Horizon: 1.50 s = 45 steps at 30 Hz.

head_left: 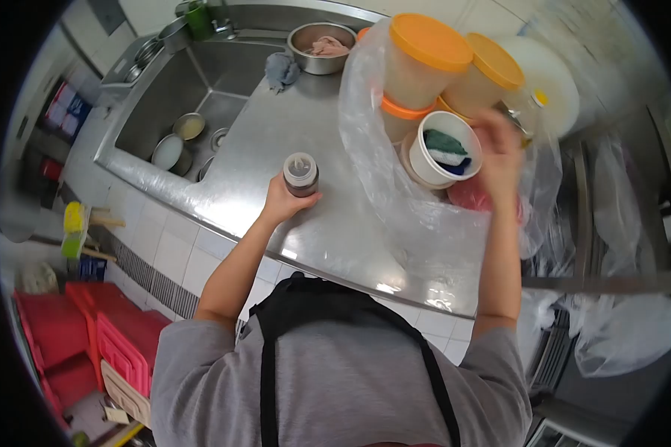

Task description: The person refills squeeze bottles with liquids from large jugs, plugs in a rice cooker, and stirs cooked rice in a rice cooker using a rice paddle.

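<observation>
My left hand (285, 203) is wrapped around a small clear bottle (301, 176) with a whitish top and dark contents, upright on the steel counter (328, 231). On the right, my right hand (498, 147) is smeared by motion beside a white tub (429, 160); whether it touches the tub I cannot tell. Inside the tub lie a green-and-white piece (444, 145), perhaps a sponge, and something dark blue. Below the hand, a pinkish-red item (471, 195) is partly hidden.
Orange-lidded containers (429, 63) stand stacked behind the tub, with clear plastic sheeting (365, 127) around them. At the back sit a steel bowl (322, 63) and a grey cloth (281, 70). A sink (156, 112) holding several small vessels is on the left.
</observation>
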Each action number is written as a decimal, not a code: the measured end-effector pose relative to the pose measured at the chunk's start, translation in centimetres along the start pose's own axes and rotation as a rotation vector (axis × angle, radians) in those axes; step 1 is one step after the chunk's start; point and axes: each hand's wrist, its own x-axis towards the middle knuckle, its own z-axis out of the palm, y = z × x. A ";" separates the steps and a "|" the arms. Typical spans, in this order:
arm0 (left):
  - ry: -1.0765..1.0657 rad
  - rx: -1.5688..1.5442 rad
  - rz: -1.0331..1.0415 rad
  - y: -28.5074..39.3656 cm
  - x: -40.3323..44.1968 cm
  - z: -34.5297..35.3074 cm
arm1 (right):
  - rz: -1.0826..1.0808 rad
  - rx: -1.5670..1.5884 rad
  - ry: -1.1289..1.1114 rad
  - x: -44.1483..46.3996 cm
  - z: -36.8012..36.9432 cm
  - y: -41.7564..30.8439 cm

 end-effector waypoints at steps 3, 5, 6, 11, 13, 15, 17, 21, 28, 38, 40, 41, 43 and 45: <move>-0.092 -0.022 0.049 1.2 0.0 -0.1 | -0.395 -0.078 -0.686 -2.2 7.4 -9.2; -0.233 0.164 0.248 -2.8 0.2 -0.3 | -0.548 -0.242 -0.779 -3.6 10.2 -12.0; -0.248 0.131 0.256 -1.3 -0.4 -0.1 | -0.663 -0.397 -0.760 -4.5 11.2 -12.4; -0.506 -0.011 0.318 5.8 -5.1 1.0 | -0.114 -0.662 -1.021 -9.2 9.6 -17.8; -0.594 -0.009 0.395 7.0 -7.3 1.9 | 0.116 -0.671 -0.962 -11.1 8.0 -20.0; -0.760 -0.012 0.364 7.6 -9.2 2.8 | 0.322 -0.738 -0.987 -12.8 6.3 -22.3; -0.912 0.004 0.335 8.3 -10.7 4.4 | 0.146 -0.653 -0.722 -17.0 3.9 -22.5; -1.202 -0.196 0.286 9.2 -14.0 7.9 | 0.488 -0.671 -0.666 -23.1 1.7 -24.6; -1.423 -0.211 0.446 11.5 -21.8 15.1 | 0.577 -0.682 -0.368 -35.7 -3.7 -26.6; -1.906 -0.134 0.689 16.3 -43.8 32.3 | 1.188 -0.718 -0.075 -58.0 -16.6 -32.6; -1.998 -0.171 0.673 18.1 -48.7 35.2 | 1.320 -0.745 -0.028 -62.3 -19.3 -34.2; -2.048 -0.196 0.633 19.1 -51.3 36.7 | 1.165 -0.725 0.072 -64.7 -20.8 -35.3; -2.170 -0.262 0.533 20.0 -55.2 40.0 | 1.024 -0.692 0.182 -68.7 -23.6 -36.7; -2.271 -0.237 0.585 21.5 -58.2 43.3 | 1.002 -0.663 0.186 -72.0 -26.6 -36.8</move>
